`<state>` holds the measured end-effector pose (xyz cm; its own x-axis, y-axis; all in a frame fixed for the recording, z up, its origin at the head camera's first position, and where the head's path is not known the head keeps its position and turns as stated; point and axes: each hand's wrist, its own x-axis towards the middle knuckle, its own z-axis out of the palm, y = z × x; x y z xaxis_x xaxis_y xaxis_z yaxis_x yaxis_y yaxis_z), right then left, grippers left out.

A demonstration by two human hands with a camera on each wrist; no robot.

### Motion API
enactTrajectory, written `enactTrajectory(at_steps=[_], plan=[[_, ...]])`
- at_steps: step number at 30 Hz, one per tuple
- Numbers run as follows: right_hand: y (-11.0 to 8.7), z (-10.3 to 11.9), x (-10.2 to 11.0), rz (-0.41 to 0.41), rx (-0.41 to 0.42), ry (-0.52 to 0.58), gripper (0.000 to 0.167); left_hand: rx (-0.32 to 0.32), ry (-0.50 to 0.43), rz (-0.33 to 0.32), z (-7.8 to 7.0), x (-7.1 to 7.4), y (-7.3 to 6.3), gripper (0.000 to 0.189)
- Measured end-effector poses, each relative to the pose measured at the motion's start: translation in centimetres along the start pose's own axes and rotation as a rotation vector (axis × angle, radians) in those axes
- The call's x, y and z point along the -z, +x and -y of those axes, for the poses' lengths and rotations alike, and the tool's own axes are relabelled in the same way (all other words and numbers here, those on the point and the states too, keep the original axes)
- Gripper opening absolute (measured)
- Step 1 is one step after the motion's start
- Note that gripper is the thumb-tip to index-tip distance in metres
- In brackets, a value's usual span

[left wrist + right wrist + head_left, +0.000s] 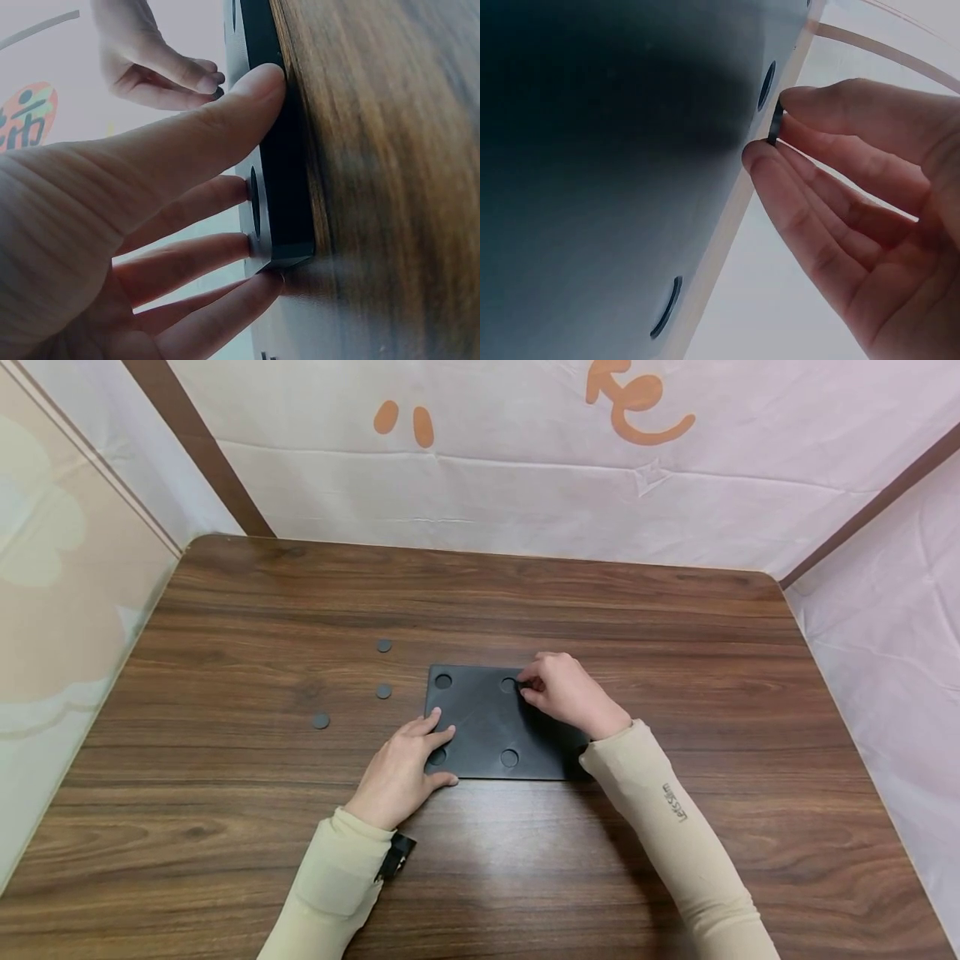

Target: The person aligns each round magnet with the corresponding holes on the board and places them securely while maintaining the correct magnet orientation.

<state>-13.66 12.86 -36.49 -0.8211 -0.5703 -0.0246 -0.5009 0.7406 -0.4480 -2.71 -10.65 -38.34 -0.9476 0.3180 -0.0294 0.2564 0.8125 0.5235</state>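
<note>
A flat dark rectangular board [476, 718] with round recesses lies on the table. My right hand [566, 689] is over its far side, pinching a small dark disc [775, 124] between thumb and fingertips. In the right wrist view the disc is held edge-on, close to a round recess [766, 86]. My left hand [401, 768] rests on the board's left end with its fingers spread, the thumb along the near edge. A near-left recess [437, 757] is partly covered by those fingers. Another recess [509, 757] shows in the near middle; the board's right part is hidden under my right arm.
Three loose grey discs lie left of the board: a far one [384, 645], a middle one [383, 692] and one farther left [321, 721]. The wooden table [712, 652] has a printed cloth wall [510, 493] behind it.
</note>
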Motion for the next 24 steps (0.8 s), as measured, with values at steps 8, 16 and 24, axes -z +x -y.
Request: enactTrajectory(at_steps=[8,16,24], plan=[[0.7,0.6,0.1,0.027,0.018,-0.016,0.016,0.010,-0.001,0.011,-0.1,0.0,0.0,0.063],[1.1,0.9,-0.1,0.032,0.003,-0.027,0.017,0.011,-0.008,0.013,-0.1,0.0,0.0,0.063],[1.5,1.0,-0.2,0.029,0.035,-0.063,0.011,0.005,-0.001,0.007,-0.1,0.0,0.0,0.063]])
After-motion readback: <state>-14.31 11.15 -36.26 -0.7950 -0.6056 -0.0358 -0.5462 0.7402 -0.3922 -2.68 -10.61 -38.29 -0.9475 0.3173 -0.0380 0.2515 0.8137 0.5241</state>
